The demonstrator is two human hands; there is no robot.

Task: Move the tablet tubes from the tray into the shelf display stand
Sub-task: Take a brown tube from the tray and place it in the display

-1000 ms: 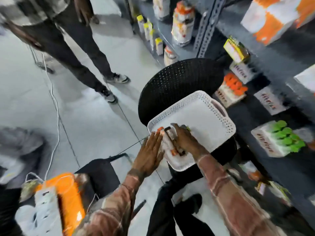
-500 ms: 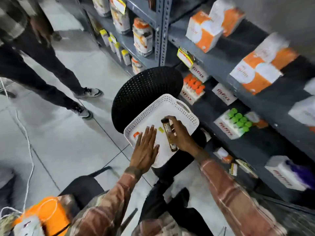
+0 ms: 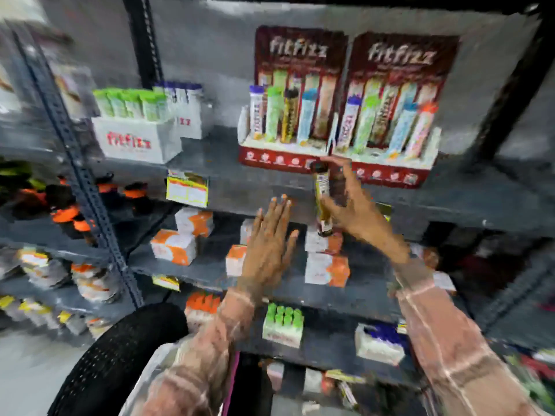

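My right hand [image 3: 356, 210] grips a dark tablet tube [image 3: 322, 199] with a black cap, held upright just below the front edge of the left red display stand [image 3: 280, 159]. That stand holds several coloured tubes upright. A second red display stand [image 3: 390, 172] stands beside it on the right, also with tubes. My left hand [image 3: 270, 250] is raised flat with fingers spread, empty, left of the tube and below the shelf edge. The white tray [image 3: 156, 364] shows only as a blurred edge at the bottom, under my left sleeve.
A grey metal shelf unit [image 3: 240, 190] fills the view, with white and orange boxes [image 3: 174, 246] on lower shelves and a white box of green-capped tubes [image 3: 135, 136] upper left. A black perforated stool [image 3: 120, 355] sits bottom left. The picture is blurred.
My view swung up from the tray to the shelves. My right hand lifted the dark tube off the tray up to the display stand; my left hand left the tray and rose.
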